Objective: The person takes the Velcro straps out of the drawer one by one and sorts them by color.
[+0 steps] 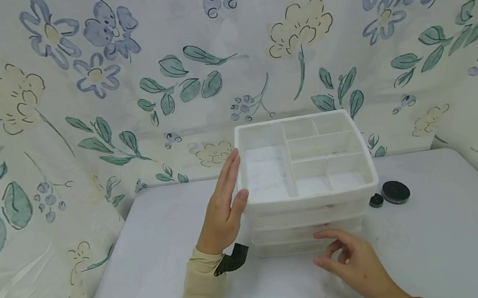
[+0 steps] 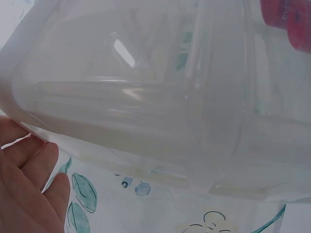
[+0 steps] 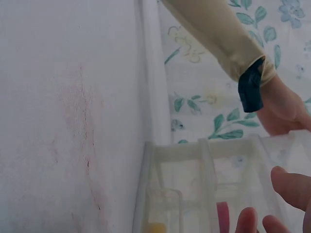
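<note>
A white plastic drawer organizer [image 1: 311, 197] stands on the table, its top tray split into several compartments and clear drawers stacked below. My left hand [image 1: 224, 206] rests its straight fingers against the organizer's left side, near the top rim. In front of the lower drawers [image 1: 286, 236] is my right hand [image 1: 355, 262], index finger reaching toward the drawer fronts and thumb apart from it, with nothing between them. Red items [image 2: 299, 24] show through the clear wall in the left wrist view. The right wrist view shows a yellow item [image 3: 157, 227] and a pink item [image 3: 223, 216] inside the drawers.
To the right of the organizer, a black round lid [image 1: 396, 192] and a smaller black cap [image 1: 376, 200] lie on the white table [image 1: 449, 232]. A floral cloth [image 1: 256, 71] hangs behind the table and along both sides. Reddish smudges [image 3: 87, 160] mark the tabletop.
</note>
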### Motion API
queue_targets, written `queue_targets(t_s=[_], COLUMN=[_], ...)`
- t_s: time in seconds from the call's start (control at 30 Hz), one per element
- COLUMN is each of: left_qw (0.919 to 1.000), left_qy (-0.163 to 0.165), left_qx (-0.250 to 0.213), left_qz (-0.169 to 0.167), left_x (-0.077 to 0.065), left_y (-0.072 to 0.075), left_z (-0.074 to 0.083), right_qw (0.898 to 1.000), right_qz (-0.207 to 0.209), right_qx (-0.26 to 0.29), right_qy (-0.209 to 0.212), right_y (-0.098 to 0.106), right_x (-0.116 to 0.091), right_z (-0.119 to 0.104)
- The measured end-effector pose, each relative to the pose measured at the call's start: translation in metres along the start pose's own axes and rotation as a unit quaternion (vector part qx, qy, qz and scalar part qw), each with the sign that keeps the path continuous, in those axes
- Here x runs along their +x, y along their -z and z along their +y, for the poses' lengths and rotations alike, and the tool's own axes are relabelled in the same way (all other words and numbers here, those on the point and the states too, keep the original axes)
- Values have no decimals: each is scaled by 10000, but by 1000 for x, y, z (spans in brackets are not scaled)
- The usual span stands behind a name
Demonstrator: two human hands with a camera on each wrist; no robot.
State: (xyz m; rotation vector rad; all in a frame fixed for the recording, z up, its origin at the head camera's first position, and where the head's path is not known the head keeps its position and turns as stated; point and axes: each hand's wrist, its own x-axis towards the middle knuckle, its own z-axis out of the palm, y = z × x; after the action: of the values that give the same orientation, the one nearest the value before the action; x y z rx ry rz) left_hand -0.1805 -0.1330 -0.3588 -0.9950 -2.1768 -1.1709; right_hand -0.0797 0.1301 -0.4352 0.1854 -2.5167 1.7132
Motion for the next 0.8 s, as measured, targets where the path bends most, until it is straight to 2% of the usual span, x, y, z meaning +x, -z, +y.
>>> queue_targets(t_s=[0.07,0.17,0.53,0.67,0.8], left_qw=[10000,10000,10000,10000,10000], left_qy=[-13,-12,-17,-14,6], left_qx=[6,7,-1,5,5], left_qz=[2,-3,13,10,6], left_x=[0,0,0,0,0], left_y=[0,0,0,0,0], left_z=[0,0,0,-1,-1], right_qw=[9989,9955,9729,9591,9345], right_qz=[-156,-344,-1008,-1252,-1510], right_qx=[232,532,1676,2101,2757], right_qy=[-369,-702,-1237,-1426,-1670], right_y=[-1,-3,-8,-9,-10], right_x=[1,3,5,6,7], right_z=[0,1,7,8,9])
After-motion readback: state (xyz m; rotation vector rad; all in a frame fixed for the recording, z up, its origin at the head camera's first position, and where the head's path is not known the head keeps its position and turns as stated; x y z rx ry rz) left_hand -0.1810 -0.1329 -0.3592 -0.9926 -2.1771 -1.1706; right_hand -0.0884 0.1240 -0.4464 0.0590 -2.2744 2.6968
